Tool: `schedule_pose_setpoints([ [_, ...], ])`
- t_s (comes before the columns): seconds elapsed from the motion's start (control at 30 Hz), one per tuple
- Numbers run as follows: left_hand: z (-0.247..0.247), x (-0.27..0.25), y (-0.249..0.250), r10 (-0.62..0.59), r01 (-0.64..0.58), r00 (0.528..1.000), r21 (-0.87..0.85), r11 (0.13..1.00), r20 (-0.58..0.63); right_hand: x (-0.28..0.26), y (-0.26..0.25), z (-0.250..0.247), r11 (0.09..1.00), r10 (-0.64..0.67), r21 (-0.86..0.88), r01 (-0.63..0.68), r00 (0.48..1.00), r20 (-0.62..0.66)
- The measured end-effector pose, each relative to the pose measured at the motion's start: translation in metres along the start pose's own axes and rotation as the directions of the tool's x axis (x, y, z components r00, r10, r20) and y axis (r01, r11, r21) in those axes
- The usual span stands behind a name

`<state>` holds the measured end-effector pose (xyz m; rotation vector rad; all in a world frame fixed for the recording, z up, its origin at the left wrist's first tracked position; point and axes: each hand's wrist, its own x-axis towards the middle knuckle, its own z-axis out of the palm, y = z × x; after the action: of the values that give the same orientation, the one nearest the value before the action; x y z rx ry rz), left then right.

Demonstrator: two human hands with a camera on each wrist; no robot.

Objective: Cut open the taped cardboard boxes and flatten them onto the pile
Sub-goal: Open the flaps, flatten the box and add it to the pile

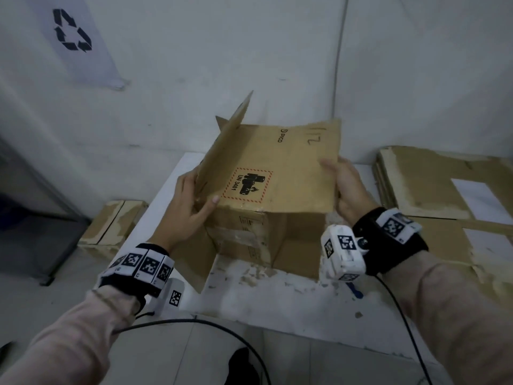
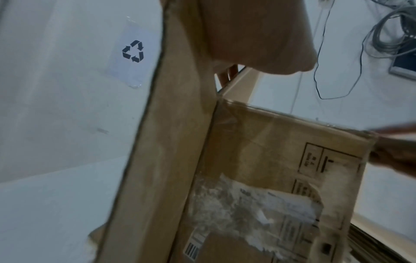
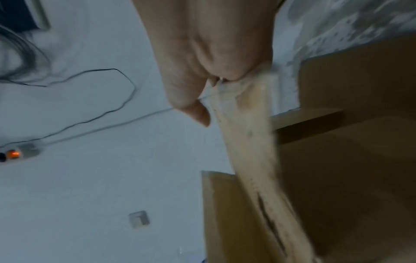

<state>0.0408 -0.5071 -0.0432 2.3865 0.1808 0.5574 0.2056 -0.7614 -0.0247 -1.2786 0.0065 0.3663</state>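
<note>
Above the white table (image 1: 249, 290), your left hand (image 1: 191, 201) and right hand (image 1: 347, 184) each grip an opposite edge of the opened cardboard box (image 1: 272, 173).

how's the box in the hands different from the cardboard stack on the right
The box still has volume, open with a flap up; the cardboard stack lies flat. The left hand and right hand grip the box; nothing touches the stack. The box bears a red-bordered UN 3481 label; the stack shows white patches. Both are brown, worn cardboard.

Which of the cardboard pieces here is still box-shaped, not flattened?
The box with the UN 3481 label, held by both hands; the cardboard pile at right lies flat.
</note>
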Motion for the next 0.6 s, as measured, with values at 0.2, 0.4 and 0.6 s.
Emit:
schedule_pose_setpoints([
  [0.2,0.008,0.000,-0.005,0.223,-0.226,0.972,0.028,0.974,0.074,-0.031,-0.024,0.067,0.849,-0.024,-0.475,0.229,0.917,0.399],
  [0.4,0.007,-0.004,-0.021,0.360,-0.416,0.908,0.358,0.836,0.212,-0.022,0.038,0.081,-0.034,-0.060,-0.754,0.655,0.752,0.656],
  [0.6,0.011,-0.007,-0.021,0.303,-0.360,0.930,0.347,0.866,0.208,-0.005,0.053,0.066,0.485,-0.376,-0.766,0.423,0.891,0.254],
])
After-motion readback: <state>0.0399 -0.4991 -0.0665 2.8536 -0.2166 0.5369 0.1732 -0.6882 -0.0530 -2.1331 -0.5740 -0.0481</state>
